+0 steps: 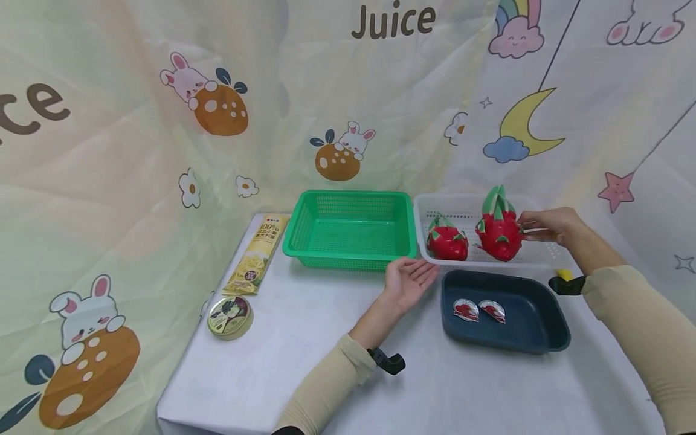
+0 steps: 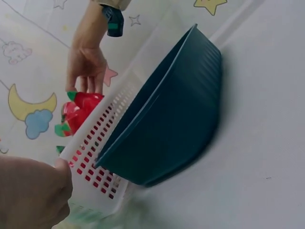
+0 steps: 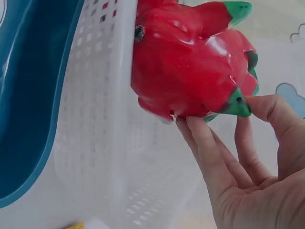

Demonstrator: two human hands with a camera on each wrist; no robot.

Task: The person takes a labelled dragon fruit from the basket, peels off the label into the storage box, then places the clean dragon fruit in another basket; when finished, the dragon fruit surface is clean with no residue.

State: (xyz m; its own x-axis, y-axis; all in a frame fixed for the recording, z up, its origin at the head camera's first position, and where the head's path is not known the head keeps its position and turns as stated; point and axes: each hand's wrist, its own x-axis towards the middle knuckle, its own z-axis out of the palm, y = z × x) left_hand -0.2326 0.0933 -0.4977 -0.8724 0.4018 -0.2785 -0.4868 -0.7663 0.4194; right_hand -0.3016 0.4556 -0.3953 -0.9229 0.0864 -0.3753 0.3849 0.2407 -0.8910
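My right hand (image 1: 551,225) pinches a red toy dragon fruit (image 1: 500,235) with green leaf tips at its right side, over the white basket (image 1: 535,257). In the right wrist view the thumb lies at a green tip of this dragon fruit (image 3: 190,62), and the fingers meet its underside. A second, smaller dragon fruit (image 1: 447,243) sits in the basket's left part. My left hand (image 1: 408,283) is palm up with its fingers extended, at the basket's front left corner; it holds nothing.
A green basket (image 1: 348,264) stands left of the white one. In front is a dark blue tray (image 1: 522,338) with two small red-and-silver pieces (image 1: 466,310). At the left lie a yellow packet (image 1: 257,254) and a round tin (image 1: 230,317). Something small and yellow (image 1: 565,275) shows near the right wrist.
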